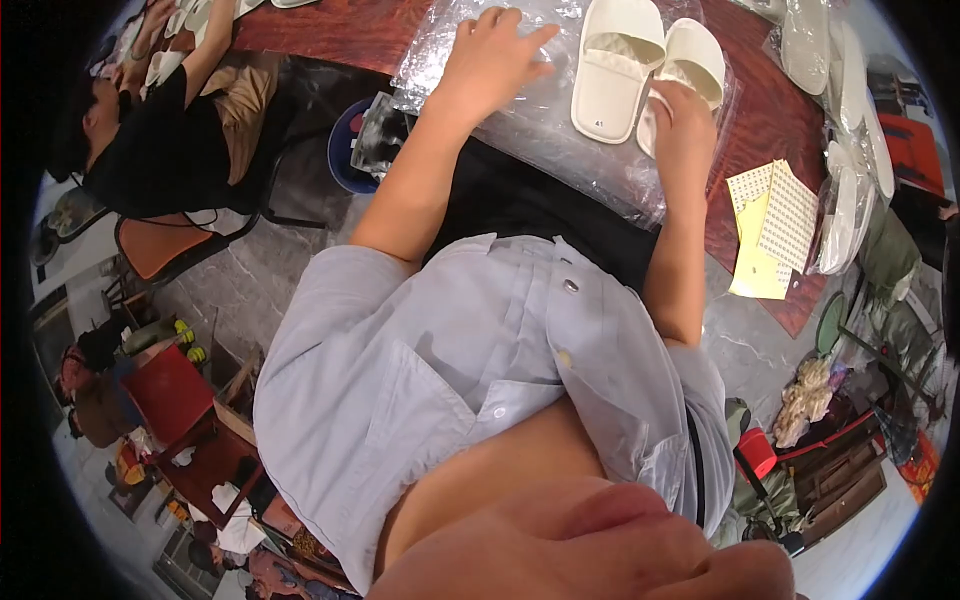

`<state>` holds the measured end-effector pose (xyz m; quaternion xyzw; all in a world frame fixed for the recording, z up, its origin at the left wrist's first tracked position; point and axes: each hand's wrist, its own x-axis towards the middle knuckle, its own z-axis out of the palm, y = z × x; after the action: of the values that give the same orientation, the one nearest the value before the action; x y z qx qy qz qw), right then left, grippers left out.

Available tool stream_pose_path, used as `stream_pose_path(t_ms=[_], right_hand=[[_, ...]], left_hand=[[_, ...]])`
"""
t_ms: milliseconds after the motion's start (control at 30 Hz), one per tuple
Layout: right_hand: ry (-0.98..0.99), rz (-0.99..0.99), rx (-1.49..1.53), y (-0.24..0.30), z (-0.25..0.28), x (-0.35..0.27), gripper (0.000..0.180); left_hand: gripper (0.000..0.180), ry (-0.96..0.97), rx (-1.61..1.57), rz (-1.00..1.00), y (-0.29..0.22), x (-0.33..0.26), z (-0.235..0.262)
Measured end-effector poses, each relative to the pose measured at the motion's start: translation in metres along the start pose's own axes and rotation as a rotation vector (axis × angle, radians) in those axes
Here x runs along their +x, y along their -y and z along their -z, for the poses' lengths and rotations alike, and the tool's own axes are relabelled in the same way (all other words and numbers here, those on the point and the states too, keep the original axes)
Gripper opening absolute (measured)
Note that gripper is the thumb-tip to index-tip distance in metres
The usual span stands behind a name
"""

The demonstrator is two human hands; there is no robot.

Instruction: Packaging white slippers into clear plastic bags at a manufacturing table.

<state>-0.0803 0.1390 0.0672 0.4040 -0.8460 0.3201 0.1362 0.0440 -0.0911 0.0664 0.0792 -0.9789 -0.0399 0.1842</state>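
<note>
A pair of cream slippers lies side by side, toes away from me, on a stack of clear plastic bags (560, 150) at the table edge. The left slipper (610, 90) carries a small printed label at its heel. Over the heel of the right slipper (697, 55) is my right hand (684, 125), its fingers bent and drawn together against the insole. Whatever is between those fingertips is hidden. My left hand (492, 62) rests on the plastic bags left of the pair, fingers spread and holding nothing.
Yellow and white sticker sheets (770, 230) lie on the red-brown table (745, 130), right of my right hand. More bagged slippers (848, 190) line its right edge. A blue bin (348, 150) stands below left, near a seated person in black (135, 150).
</note>
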Motion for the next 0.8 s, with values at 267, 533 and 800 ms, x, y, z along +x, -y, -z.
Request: stream_pose_path(t_ms=[267,533,800], right_hand=[[0.059,-0.258,0.441,0.023,-0.036,-0.044,0.013],[0.104,-0.247,0.453,0.019,-0.031,-0.043,0.013],[0.131,-0.233,0.455,0.011,-0.030,-0.037,0.012]], left_hand=[[0.042,-0.025,-0.180,0.037,0.031,-0.024,-0.033],[0.037,-0.063,-0.314,0.115,0.047,-0.004,0.009],[0.034,-0.209,-0.232,0.115,0.079,0.136,0.006]])
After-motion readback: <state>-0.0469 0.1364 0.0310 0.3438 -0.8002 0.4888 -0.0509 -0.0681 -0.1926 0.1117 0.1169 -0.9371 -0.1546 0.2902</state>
